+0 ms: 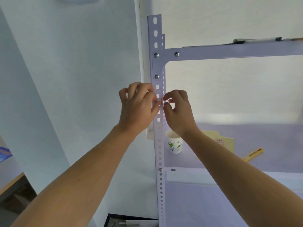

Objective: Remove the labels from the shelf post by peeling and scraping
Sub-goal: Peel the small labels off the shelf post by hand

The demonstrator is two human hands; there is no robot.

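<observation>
A pale lilac perforated shelf post stands upright in the middle of the view. A small label with red print clings to it at hand height. My left hand reaches in from the left, its thumb and forefinger pinching the label's left end against the post. My right hand sits on the post's right side, thumb and forefinger curled with their tips at the label's right edge. Whether the right fingers grip the label I cannot tell.
On the shelf board behind the post stand a paper cup with green print, a tan envelope and a yellow utility knife. The upper shelf beam carries flat items. A white wall lies to the left.
</observation>
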